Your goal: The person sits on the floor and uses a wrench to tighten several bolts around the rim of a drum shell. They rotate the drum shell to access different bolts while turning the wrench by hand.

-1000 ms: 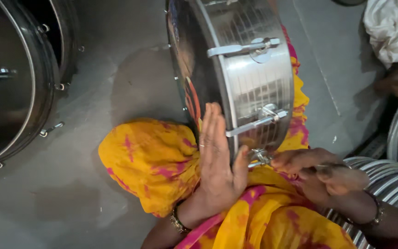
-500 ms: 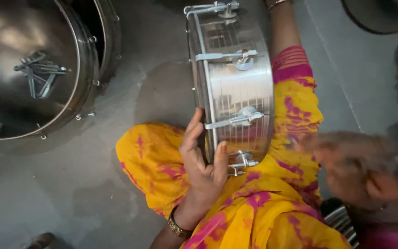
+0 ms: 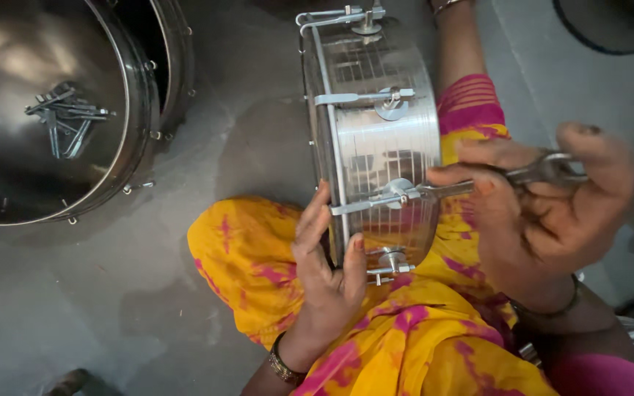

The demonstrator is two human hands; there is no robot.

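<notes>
Left hand [image 3: 324,271] braces the shiny steel drum shell [image 3: 379,147] that stands on edge on our lap; palm against its rim, fingers spread along the face, thumb hooked over the cylinder wall, so a loose steadying grip, not clamped. We judge this keeps the shell from rolling while the other hand works.

Right hand [image 3: 544,213] is closed on a slim metal wrench [image 3: 508,176], pinched between thumb and fingertips. The tool tip sits at the round tension lug [image 3: 398,192] on the shell's side, where a flat steel hook bar [image 3: 376,202] runs to the rim. More lugs of the same kind show further up the wall and one below, near our thumb.

Yellow and pink patterned cloth [image 3: 258,257] covers the knees under the shell. Off to the left on the grey floor [image 3: 148,308] lies a large polished steel drum body [image 3: 45,110] with a loose bunch of metal hook bars [image 3: 64,121] inside it.

Versus half a second ago: the right hand was blurred and off the shell; now it has the wrench on the lug. Left hand is in much the same spot on the rim.
</notes>
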